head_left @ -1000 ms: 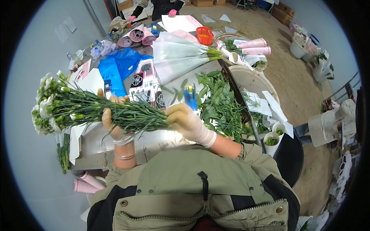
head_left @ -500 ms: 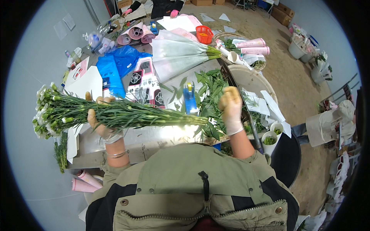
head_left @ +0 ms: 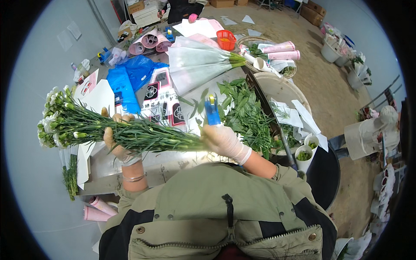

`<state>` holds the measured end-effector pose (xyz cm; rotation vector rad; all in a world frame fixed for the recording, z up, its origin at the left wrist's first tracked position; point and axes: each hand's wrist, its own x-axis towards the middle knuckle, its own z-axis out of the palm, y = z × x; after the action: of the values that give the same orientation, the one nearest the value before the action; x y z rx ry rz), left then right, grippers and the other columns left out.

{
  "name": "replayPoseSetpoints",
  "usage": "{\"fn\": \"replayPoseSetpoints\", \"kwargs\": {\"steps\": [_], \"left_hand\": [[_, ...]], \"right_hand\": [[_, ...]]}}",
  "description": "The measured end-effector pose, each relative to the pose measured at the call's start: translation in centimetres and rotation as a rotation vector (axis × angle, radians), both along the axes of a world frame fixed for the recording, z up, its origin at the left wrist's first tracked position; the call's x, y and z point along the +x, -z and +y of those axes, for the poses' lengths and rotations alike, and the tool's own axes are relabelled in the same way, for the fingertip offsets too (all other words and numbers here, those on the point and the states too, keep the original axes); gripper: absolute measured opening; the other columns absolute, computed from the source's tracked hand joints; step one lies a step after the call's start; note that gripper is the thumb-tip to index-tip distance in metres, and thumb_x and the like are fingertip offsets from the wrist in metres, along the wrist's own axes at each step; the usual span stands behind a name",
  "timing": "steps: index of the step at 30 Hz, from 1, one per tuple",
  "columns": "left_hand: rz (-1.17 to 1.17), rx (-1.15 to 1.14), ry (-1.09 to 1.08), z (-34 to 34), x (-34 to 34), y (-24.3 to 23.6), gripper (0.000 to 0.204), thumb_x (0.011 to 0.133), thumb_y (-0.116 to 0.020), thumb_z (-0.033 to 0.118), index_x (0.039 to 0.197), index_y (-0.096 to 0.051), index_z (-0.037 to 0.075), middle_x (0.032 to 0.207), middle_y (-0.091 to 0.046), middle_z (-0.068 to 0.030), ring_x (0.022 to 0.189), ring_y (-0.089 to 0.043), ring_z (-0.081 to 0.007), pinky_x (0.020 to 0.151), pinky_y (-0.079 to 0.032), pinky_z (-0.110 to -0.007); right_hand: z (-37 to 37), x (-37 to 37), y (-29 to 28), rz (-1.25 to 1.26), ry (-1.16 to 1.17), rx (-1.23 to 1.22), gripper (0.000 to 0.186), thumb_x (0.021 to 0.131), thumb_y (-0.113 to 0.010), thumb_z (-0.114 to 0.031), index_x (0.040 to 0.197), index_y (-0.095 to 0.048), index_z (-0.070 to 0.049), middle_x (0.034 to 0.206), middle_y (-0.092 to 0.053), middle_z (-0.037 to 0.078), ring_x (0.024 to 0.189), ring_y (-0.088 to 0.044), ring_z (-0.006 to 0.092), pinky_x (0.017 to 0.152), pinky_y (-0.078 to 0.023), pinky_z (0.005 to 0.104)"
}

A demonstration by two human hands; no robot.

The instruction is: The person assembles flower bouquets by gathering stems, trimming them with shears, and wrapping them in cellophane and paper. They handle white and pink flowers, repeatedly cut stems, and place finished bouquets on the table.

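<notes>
Though blurry, stems (head_left: 169, 138) inside right hand (head_left: 222, 140)

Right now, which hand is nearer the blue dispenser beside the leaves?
Right. The right hand, on the stems, is just in front of the dispenser; the left hand, holding the bunch, is farther left.

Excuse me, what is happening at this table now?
The person's gloved left hand holds a bunch of green-stemmed white flowers above a grey metal table, the blooms pointing left. The gloved right hand is closed around the lower stems. Just beyond it is a blue tape dispenser, with loose green leaves heaped to the right.
</notes>
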<state>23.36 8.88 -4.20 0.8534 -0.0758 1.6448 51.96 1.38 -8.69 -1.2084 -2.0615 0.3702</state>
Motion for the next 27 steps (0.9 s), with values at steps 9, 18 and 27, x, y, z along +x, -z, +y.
{"fn": "replayPoseSetpoints", "kwargs": {"steps": [9, 18, 27], "left_hand": [[0.041, -0.164, -0.197, -0.4, -0.7, 0.0, 0.052, 0.094, -0.049, 0.019, 0.143, -0.035, 0.009, 0.089, -0.054, -0.0088, 0.085, -0.056, -0.0230, 0.094, -0.044, -0.048], [0.096, -0.247, -0.267, -0.8, -0.6, 1.0, 0.048, 0.096, -0.045, 0.023, 0.141, -0.041, 0.010, 0.096, -0.056, -0.0097, 0.093, -0.060, -0.0278, 0.089, -0.050, -0.048], [-0.038, -0.322, -0.420, -0.3, -10.6, 0.7, 0.037, 0.095, -0.053, 0.021, 0.131, -0.053, 0.014, 0.099, -0.065, -0.0137, 0.089, -0.062, -0.0272, 0.080, -0.055, -0.043]], "right_hand": [[1.7, 0.6, 1.8, -0.001, 0.032, 0.395, 0.021, 0.071, -0.063, 0.001, 0.086, -0.052, -0.009, 0.071, -0.053, 0.008, 0.067, -0.058, 0.0284, 0.054, -0.048, 0.0390], [1.8, 2.1, 0.8, -0.043, 0.039, 0.397, 0.024, 0.066, -0.064, 0.001, 0.087, -0.058, -0.010, 0.074, -0.056, 0.006, 0.067, -0.058, 0.0264, 0.056, -0.049, 0.0363], [0.6, 24.2, 5.1, 0.235, 1.171, 0.136, 0.029, 0.095, -0.059, -0.012, 0.122, -0.060, -0.003, 0.106, -0.067, 0.017, 0.096, -0.063, 0.0257, 0.088, -0.048, 0.0355]]}}
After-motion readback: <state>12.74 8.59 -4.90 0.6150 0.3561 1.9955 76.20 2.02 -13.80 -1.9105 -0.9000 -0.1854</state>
